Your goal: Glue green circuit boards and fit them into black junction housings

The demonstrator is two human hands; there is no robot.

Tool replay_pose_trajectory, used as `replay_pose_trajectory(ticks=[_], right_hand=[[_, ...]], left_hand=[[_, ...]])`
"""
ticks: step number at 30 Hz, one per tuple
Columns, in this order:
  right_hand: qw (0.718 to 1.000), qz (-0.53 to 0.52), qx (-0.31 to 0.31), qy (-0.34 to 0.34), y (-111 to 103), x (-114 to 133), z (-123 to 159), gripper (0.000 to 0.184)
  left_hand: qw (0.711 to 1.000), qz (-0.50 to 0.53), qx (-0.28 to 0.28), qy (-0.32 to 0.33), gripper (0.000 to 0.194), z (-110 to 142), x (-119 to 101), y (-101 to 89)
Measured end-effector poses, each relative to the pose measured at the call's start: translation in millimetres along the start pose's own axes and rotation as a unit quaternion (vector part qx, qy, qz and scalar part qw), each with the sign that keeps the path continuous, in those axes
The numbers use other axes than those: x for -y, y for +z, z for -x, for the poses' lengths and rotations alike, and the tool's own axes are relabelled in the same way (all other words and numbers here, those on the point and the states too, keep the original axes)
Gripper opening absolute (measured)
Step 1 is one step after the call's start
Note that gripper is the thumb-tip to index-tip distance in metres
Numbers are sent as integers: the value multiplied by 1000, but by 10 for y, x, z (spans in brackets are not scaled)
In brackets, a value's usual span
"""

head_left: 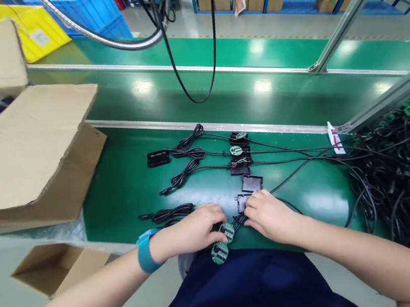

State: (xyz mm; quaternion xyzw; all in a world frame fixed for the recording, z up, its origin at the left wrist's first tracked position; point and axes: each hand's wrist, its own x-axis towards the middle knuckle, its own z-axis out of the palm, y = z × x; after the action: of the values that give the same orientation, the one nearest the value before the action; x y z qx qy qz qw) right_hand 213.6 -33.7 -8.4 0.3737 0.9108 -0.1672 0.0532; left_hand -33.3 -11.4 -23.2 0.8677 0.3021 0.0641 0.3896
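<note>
My left hand [203, 227] is closed at the table's near edge, its thumb and fingers pinched at two round green circuit boards [219, 253]. To its right, my right hand [269, 215] is closed too, its fingertips bent down over black cables and the edge of a small black plastic housing [241, 203]. What lies between those fingertips is hidden. Just beyond is another open housing [252, 183]. Farther back, housings with cables are lined up, one bearing a round circuit board [236, 150]. Bundled black cables [173, 212] lie left of my left hand.
A large open cardboard box [25, 148] takes up the left side. Tangled black cables [403, 181] are heaped at the right. A white tube [335, 137] lies by the back rail, and a black cable loop [199, 101] hangs over the bench.
</note>
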Motion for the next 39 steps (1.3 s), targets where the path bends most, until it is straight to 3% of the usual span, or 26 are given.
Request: replay_pose_trajectory(ticks=[3, 7, 12, 15, 17, 20, 27, 30, 35, 39], right_hand=[[999, -16, -28, -23, 66, -6, -22, 26], [997, -40, -54, -38, 120, 58, -64, 30], [998, -48, -32, 16, 170, 156, -101, 26], [997, -63, -16, 48, 143, 200, -84, 23], [996, -61, -19, 63, 58, 189, -57, 23], [994, -51, -38, 94, -151, 55, 17, 25], [974, -92, -103, 180, -505, -600, 453, 24], [970, -92, -148, 168, -611, -784, 682, 21], [944, -69, -306, 101, -1014, -882, 1024, 19], [923, -26, -358, 139, -1420, -931, 1367, 25]], left_hand=[[998, 60, 16, 5, 30, -7, 16, 65], [992, 117, -6, 36, 26, -41, 93, 136], [998, 12, -46, 42, 22, 9, 143, 352], [999, -1, -40, 28, 20, 6, 115, 371], [998, 42, -34, 12, 18, -8, 70, 287], [992, 108, -68, -20, 16, -33, -12, 80], [977, 113, -133, -122, 25, -268, -43, -208], [976, 160, -96, -114, 29, -400, 45, -289], [955, 270, -8, -122, 35, -367, 201, -549], [940, 300, 19, -159, 40, -287, 219, -708]])
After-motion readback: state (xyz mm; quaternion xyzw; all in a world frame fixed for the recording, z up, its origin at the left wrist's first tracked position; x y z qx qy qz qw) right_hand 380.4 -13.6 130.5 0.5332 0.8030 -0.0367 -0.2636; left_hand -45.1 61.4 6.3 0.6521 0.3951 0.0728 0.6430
